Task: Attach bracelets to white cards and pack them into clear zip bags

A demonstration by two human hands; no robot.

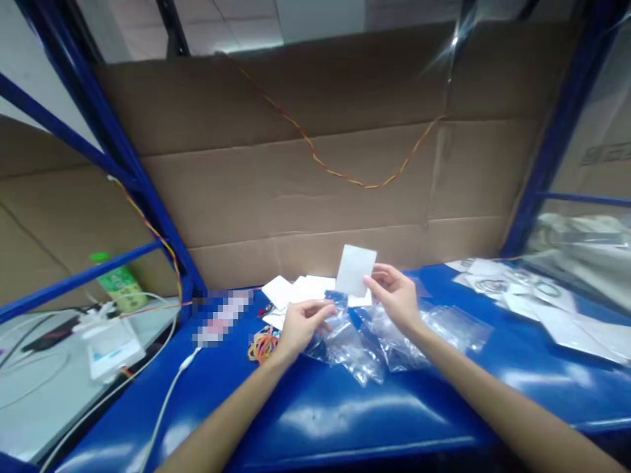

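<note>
My right hand (394, 295) pinches a white card (355, 269) by its right edge and holds it upright above the blue table. Lower and to the left, my left hand (306, 325) has its thumb and fingers together at the edge of a clear plastic bag (340, 332). More clear bags (453, 327) lie under and beside my right hand. Behind my hands, several white cards (279, 291) are spread out. A bundle of orange and yellow bands (262, 345) sits left of my left hand.
White cards and packed items (557, 305) lie at the right of the blue table (365, 420). A white cable (167, 394) runs along its left side. On the side table stands a green bottle (118, 282). Cardboard (305, 190) and blue posts (123, 157) close off the back.
</note>
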